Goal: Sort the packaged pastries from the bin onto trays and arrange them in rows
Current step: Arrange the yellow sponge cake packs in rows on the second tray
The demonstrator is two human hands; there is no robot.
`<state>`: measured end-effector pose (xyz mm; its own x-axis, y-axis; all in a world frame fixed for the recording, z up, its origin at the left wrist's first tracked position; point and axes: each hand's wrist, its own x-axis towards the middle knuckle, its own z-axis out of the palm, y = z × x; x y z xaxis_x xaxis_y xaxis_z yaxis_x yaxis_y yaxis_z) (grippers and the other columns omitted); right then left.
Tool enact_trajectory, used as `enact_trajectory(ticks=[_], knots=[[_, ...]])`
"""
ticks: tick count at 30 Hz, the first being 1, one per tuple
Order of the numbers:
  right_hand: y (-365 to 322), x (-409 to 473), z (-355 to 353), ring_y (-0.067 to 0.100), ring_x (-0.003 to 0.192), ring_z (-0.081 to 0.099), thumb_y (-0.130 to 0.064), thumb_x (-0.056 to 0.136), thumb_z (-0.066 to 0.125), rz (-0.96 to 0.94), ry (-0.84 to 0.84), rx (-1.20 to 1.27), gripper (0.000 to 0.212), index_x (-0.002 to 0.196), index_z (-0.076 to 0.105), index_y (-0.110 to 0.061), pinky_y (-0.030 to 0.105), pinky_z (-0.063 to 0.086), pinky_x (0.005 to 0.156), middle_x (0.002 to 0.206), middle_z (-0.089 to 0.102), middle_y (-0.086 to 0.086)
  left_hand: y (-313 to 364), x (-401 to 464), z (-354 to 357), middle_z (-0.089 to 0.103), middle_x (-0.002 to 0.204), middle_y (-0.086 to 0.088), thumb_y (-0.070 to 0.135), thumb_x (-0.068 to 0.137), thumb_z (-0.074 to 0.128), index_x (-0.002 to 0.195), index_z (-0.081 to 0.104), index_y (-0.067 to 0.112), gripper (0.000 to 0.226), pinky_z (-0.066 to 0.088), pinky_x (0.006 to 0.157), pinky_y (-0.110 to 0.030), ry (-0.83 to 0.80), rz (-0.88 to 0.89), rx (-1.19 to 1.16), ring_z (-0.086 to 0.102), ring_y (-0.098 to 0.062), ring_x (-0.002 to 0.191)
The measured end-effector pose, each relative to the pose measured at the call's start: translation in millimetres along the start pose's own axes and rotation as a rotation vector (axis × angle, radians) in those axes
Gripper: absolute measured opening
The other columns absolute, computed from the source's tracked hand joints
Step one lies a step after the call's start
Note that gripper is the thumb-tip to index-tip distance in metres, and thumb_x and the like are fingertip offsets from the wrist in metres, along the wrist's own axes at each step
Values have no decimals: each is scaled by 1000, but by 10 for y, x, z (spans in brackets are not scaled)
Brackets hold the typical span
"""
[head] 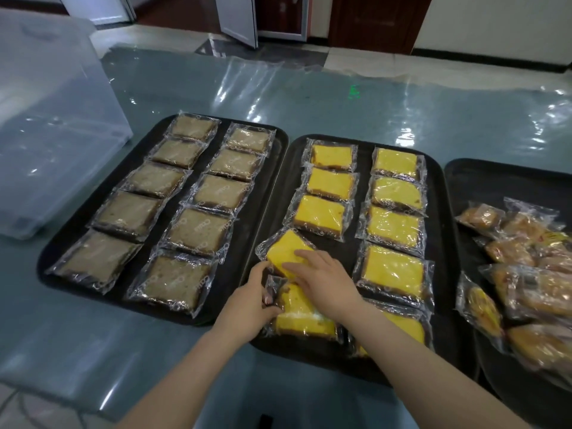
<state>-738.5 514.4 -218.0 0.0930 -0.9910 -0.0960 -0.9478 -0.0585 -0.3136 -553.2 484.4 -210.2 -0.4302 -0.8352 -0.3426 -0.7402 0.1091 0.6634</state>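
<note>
Left hand (252, 300) pinching the nearest yellow cake's wrapper (305, 317), right hand (322, 281) flat on the crooked cake (286, 250); a careless shove could disturb the row.

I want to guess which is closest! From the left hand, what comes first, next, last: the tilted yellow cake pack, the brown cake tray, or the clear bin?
1. Tilted yellow cake pack, just above the left hand.
2. Brown cake tray, to its left.
3. Clear bin, far left.
</note>
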Motion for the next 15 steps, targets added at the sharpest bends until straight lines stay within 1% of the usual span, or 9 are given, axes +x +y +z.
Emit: enact_trajectory(ticks=[1, 2, 5, 7, 10, 13, 15], knots=[[-17, 10, 12, 24, 141, 21, -30, 101, 41, -19, -50, -13, 41, 141, 43, -37, 47, 27, 109, 155, 30, -2, 6, -4, 15, 59, 78, 8, 21, 74, 78, 142, 21, 34, 90, 49, 69, -24, 13, -16, -27, 59, -3, 71], [-20, 14, 14, 23, 143, 19, -32, 102, 38, -17, -82, -20, 40, 141, 42, -39, 47, 25, 110, 156, 27, -4, 15, -10, 26, 58, 74, 7, 18, 73, 78, 139, 26, 32, 86, 50, 68, -25, 24, -29, -43, 59, -4, 69], [42, 8, -41, 17, 146, 15, -43, 102, 34, 48, -108, 25, 37, 136, 48, -42, 45, 16, 115, 158, 24, -9, 42, -6, 5, 60, 73, 6, 16, 72, 78, 131, 38, 28, 72, 52, 73, -31, 40, -55, -48, 60, -4, 70], [102, -21, -83, 17, 147, 11, -50, 100, 32, 98, -101, 39, 38, 131, 53, -43, 46, 9, 117, 159, 21, -8, 33, -6, -33, 60, 73, 5, 16, 71, 79, 132, 38, 27, 74, 52, 75, -33, 56, -66, -55, 60, -5, 71], [124, -72, -131, 21, 148, 4, -53, 99, 31, 165, -43, 22, 39, 122, 60, -42, 47, 3, 118, 160, 17, -4, -14, -13, -108, 60, 73, 5, 17, 70, 81, 138, 34, 25, 83, 50, 74, -30, 78, -77, -59, 60, -5, 71], [81, -120, -124, 24, 148, -3, -58, 98, 25, 180, -24, -12, 46, 126, 57, -40, 47, 0, 118, 162, 8, 0, -38, -1, -160, 60, 71, 8, 18, 69, 81, 132, 43, 26, 73, 44, 65, -22, 95, -69, -36, 59, -3, 69], [66, -150, -124, 24, 148, -4, -62, 95, 29, 154, -40, -14, 52, 133, 52, -35, 47, 0, 117, 161, 8, -1, -38, 23, -176, 60, 71, 8, 17, 68, 81, 120, 50, 29, 62, 42, 63, -20, 103, -58, -55, 58, -2, 68]])
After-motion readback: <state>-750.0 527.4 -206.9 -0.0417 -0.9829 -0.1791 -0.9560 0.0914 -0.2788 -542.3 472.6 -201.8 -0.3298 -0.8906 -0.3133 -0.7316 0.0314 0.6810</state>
